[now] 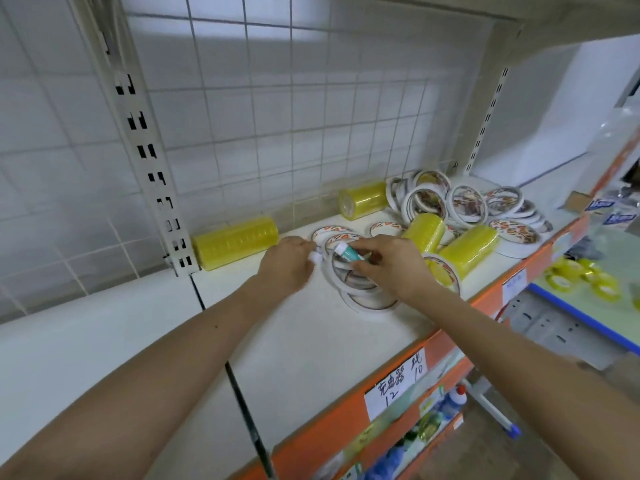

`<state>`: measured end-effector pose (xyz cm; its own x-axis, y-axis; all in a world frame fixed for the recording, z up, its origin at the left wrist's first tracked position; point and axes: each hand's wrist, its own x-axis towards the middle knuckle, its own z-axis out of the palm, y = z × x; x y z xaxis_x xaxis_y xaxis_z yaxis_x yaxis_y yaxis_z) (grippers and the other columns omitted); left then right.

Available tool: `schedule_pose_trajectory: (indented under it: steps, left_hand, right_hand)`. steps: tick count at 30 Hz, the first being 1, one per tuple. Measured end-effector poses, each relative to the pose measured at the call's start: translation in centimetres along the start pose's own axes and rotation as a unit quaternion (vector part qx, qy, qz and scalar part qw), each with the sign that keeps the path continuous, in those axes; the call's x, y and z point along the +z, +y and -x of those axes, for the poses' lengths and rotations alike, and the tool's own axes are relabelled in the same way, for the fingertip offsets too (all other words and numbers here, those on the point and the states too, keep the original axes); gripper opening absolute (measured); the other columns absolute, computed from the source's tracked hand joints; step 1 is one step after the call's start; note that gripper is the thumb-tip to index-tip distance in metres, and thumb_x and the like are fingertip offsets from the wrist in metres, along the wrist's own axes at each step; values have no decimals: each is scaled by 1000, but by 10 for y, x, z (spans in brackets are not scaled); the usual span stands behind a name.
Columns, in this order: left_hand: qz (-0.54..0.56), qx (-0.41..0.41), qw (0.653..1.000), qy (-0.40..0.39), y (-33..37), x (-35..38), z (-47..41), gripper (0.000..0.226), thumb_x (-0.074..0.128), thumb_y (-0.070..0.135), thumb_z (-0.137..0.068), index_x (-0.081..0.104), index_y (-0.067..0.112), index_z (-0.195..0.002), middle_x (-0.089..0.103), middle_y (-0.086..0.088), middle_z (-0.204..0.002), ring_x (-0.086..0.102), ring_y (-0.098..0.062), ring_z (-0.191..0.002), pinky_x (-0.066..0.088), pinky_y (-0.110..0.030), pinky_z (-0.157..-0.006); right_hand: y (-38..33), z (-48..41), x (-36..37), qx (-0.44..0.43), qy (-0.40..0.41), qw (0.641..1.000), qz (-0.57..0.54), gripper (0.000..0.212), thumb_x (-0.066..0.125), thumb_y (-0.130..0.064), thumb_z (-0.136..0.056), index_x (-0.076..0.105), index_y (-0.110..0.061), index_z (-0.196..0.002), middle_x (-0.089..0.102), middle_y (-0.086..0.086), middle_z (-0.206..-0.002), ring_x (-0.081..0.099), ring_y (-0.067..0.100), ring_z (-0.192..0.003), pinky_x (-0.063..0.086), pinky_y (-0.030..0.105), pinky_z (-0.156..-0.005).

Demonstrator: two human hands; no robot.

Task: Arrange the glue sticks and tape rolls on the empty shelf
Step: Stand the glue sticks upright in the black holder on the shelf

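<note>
On the white shelf (pixel 304 344) lies a loose pile of white tape rolls (pixel 356 287) under my hands. My right hand (pixel 391 268) pinches a glue stick (pixel 348 252) with a white cap and teal body, held over the rolls. My left hand (pixel 289 263) has curled fingers round a small white object (pixel 316 258) at the pile's left edge. Yellow tape stacks lie on their sides: one (pixel 235 242) at the back left, one (pixel 362 199) at the back, two (pixel 465 249) to the right. More white rolls (pixel 465 204) are heaped at the back right.
A wire grid panel (pixel 294 116) backs the shelf, with a slotted upright (pixel 152 174) at the left. The orange front edge (pixel 346 407) carries a handwritten price label (pixel 398 386). A lower blue-edged shelf (pixel 588 296) at the right holds small yellow tape rolls (pixel 581 277).
</note>
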<state>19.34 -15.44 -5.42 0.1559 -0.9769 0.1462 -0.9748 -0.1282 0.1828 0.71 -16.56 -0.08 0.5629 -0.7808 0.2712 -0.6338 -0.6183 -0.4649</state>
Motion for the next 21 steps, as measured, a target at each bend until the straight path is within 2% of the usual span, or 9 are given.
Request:
schedule_pose_trajectory:
  steps: [4, 7, 10, 11, 13, 14, 21]
  left_hand:
    - [-49, -7, 998, 37, 4, -9, 10, 27, 43, 32, -95, 59, 19, -113, 59, -7, -110, 53, -27, -106, 38, -33, -77]
    - [34, -30, 997, 54, 0, -16, 29, 25, 47, 32, -94, 61, 18, -109, 58, -7, -107, 55, -29, -102, 39, -33, -74]
    - [102, -62, 990, 80, -9, -26, 59, 26, 50, 32, -92, 61, 19, -112, 59, -7, -109, 56, -30, -100, 47, -37, -79]
    - [105, -69, 988, 90, -13, -29, 70, 25, 51, 31, -92, 62, 20, -112, 60, -6, -110, 56, -29, -100, 47, -38, -81]
    - [106, -87, 985, 108, -22, -36, 91, 23, 52, 31, -92, 62, 22, -111, 60, -3, -108, 57, -28, -98, 48, -36, -81]
    - [107, -97, 983, 115, -27, -38, 103, 23, 52, 32, -92, 62, 23, -110, 60, -3, -105, 57, -27, -97, 48, -35, -81]
    - [107, -177, 969, 135, -80, -53, 201, 26, 47, 41, -92, 64, 22, -98, 64, -1, -97, 56, -24, -90, 49, -38, -80]
  right_hand:
    - [2, 1, -1, -1, 2, 1000, -19, 29, 65, -20, -81, 66, -21, -110, 68, 4, -104, 61, 18, -91, 45, 28, -83]
    - [-1, 0, 1, -6, 7, 999, -34, 30, 66, -18, -80, 67, -18, -110, 68, 5, -105, 62, 18, -91, 42, 19, -81]
    - [-13, 2, 6, -24, -5, 998, -51, 27, 67, -17, -79, 68, -16, -106, 69, 6, -103, 59, 12, -86, 36, 4, -74]
    - [-19, 3, 8, -34, -10, 997, -65, 26, 67, -16, -80, 69, -14, -105, 69, 6, -104, 59, 13, -87, 38, 5, -78]
    - [-34, 7, 15, -51, -26, 994, -89, 25, 66, -15, -81, 68, -14, -105, 68, 8, -105, 60, 20, -95, 42, 21, -89]
    - [-43, 10, 19, -61, -36, 993, -92, 25, 65, -15, -81, 68, -14, -106, 68, 8, -105, 59, 21, -97, 41, 24, -89]
    - [-113, 30, 62, -112, -98, 976, -158, 23, 65, -17, -81, 69, -20, -104, 66, -1, -99, 52, 3, -78, 42, 16, -74]
